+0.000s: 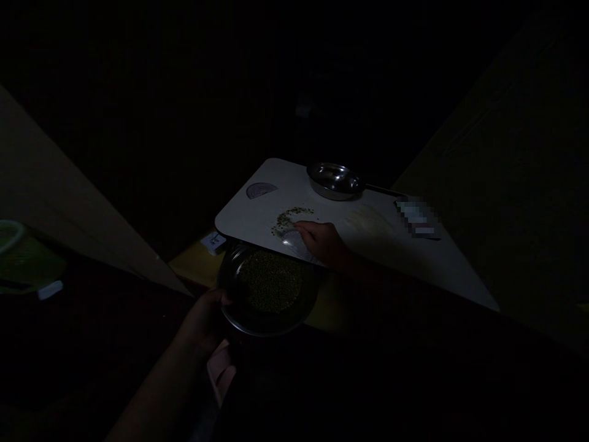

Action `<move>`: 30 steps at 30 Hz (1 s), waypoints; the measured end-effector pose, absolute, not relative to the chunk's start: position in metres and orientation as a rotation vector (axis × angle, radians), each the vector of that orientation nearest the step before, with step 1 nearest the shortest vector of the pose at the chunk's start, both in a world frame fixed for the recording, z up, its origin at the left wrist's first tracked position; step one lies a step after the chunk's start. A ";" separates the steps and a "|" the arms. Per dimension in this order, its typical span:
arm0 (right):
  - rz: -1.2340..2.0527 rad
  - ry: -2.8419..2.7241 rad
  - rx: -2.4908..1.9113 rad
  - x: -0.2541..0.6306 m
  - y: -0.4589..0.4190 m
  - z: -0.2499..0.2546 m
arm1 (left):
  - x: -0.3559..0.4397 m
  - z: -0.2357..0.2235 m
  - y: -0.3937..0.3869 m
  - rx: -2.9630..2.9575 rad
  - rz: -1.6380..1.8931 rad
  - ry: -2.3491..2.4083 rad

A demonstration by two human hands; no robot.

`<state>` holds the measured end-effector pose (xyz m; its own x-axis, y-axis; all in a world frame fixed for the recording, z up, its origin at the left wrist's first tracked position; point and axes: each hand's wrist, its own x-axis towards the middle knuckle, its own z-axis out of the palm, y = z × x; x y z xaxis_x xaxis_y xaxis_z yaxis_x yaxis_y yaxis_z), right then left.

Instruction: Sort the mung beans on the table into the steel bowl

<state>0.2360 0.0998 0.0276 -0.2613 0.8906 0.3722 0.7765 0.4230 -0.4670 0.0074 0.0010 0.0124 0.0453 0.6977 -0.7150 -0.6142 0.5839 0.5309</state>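
The scene is very dark. My left hand grips the near-left rim of a steel bowl holding small green beans, held just below the front edge of a white board. My right hand lies on the board near that edge, fingers together and curled, beside a small scatter of green beans. What, if anything, is under its fingers I cannot make out.
A second steel bowl stands at the board's far side. A flat round greyish piece lies at the far left corner. A small white object sits below the board's left edge. Green things lie far left.
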 end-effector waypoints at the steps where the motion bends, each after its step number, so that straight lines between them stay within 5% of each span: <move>1: 0.245 -2.081 -1.422 0.239 0.100 0.028 | 0.008 0.014 0.001 0.100 1.003 1.170; 30: 0.194 -2.060 -1.494 0.234 0.103 0.028 | 0.006 0.005 0.001 0.185 0.997 1.184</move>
<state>0.2337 0.1034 0.0282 -0.2033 0.9078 0.3669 0.8230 0.3614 -0.4382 0.0059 0.0011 0.0046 0.0259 0.7286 -0.6844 -0.5503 0.5820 0.5987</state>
